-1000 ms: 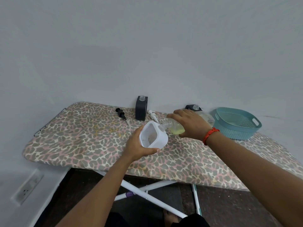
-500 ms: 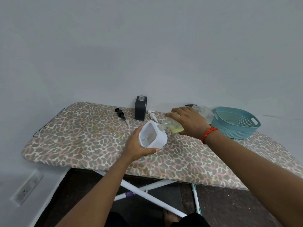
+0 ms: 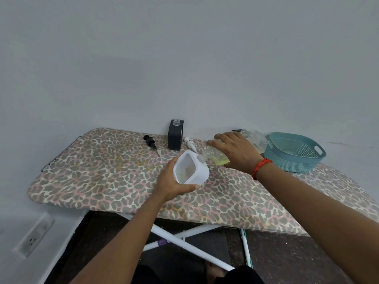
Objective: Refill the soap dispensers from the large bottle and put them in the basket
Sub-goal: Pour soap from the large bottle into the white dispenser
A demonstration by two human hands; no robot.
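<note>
1. Head view showed a leopard-print worktop (image 3: 98, 173) against a grey wall.
2. A teal basket (image 3: 295, 160) sat at its right end.
3. The right hand (image 3: 235, 152) curled round the tilted large bottle (image 3: 215, 156), whose neck met the white dispenser (image 3: 198, 172) at its rim.
4. The left hand (image 3: 172, 185) gripped that dispenser.
5. A black dispenser (image 3: 175, 136) stood uncapped between a black pump (image 3: 150, 141) and a white pump (image 3: 190, 143).

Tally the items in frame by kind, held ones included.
Dispensers: 2 (white dispenser, black dispenser)
Pumps: 2 (black pump, white pump)
Bottles: 1 (large bottle)
Baskets: 1 (teal basket)
Total: 6, not counting an unidentifiable dark scrap behind the right hand.
</note>
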